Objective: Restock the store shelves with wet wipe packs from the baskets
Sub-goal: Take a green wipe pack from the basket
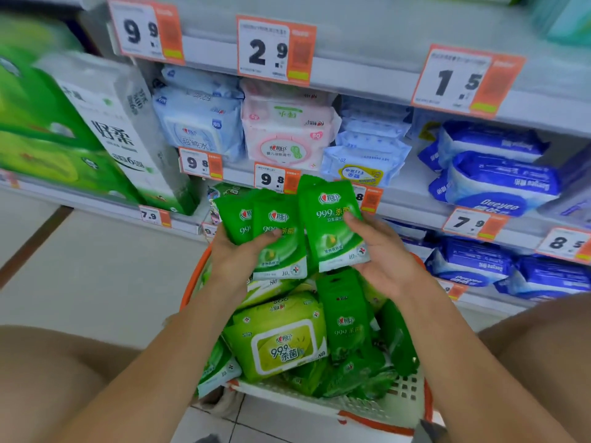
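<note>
Both hands are up over the basket (377,407) here: the left hand (238,254) grips a fanned pair of small green wipe packs (271,225), thumb pressed across their fronts, while the right hand (380,251) holds a single green pack (332,219) upright just beside them. Below, the white-and-orange basket sits on the floor piled with more green packs, including a large lime pack (281,340), and the shelves (399,84) ahead carry blue and pink wipes behind price tags (275,49).
</note>
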A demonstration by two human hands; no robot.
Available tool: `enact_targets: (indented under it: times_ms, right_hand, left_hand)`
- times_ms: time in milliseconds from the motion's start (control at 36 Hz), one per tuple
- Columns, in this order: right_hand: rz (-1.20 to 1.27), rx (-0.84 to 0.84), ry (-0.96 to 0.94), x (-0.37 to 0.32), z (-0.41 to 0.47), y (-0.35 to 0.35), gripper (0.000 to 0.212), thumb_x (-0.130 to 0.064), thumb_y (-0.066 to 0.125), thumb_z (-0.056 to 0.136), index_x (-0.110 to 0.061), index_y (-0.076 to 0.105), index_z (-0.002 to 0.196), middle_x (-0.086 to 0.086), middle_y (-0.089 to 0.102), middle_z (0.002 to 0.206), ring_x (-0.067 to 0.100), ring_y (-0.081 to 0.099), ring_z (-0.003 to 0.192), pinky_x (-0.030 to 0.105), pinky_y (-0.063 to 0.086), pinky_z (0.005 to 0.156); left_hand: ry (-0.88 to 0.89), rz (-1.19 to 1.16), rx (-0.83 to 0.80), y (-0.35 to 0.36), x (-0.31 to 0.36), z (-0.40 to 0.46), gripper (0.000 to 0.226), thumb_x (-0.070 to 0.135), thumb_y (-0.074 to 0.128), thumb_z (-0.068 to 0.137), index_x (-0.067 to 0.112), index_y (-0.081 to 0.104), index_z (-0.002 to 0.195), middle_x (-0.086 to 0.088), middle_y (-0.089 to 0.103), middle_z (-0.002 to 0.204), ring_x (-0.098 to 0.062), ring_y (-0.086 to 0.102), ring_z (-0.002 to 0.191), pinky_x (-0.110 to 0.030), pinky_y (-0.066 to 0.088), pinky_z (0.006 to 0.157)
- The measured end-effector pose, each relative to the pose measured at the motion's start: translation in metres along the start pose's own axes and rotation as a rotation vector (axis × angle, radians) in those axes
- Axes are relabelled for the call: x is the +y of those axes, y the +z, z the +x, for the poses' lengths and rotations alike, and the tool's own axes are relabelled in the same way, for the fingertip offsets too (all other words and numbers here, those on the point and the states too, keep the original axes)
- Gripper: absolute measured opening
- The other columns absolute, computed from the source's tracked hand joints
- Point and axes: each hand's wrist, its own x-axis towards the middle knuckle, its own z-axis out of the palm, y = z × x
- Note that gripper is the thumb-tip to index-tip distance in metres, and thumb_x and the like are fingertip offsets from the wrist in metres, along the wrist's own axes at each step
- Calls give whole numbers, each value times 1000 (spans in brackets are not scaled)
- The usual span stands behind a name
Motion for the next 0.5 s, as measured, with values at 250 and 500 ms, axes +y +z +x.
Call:
enact_targets:
  times_ms: [250, 500]
  right_hand:
    - [-185, 138, -206, 1, -9, 62, 32, -28, 52, 103, -17, 50, 133, 2, 70, 122, 21, 66, 115, 53, 48, 104]
    - [9, -280, -84, -69, -33, 115, 49, -20, 60, 92, -22, 53, 140, 9, 67, 130, 29, 64, 119, 52, 50, 103]
  left_hand:
    - [-82, -167, -234, 33, 34, -24, 65, 52, 73, 82, 26, 53, 138, -7, 64, 134, -28, 64, 118, -51, 49, 100]
    - [-29, 186, -676, 33, 153, -33, 65, 9, 75, 81, -4, 48, 139, -25, 63, 129, -19, 70, 98, -40, 54, 97]
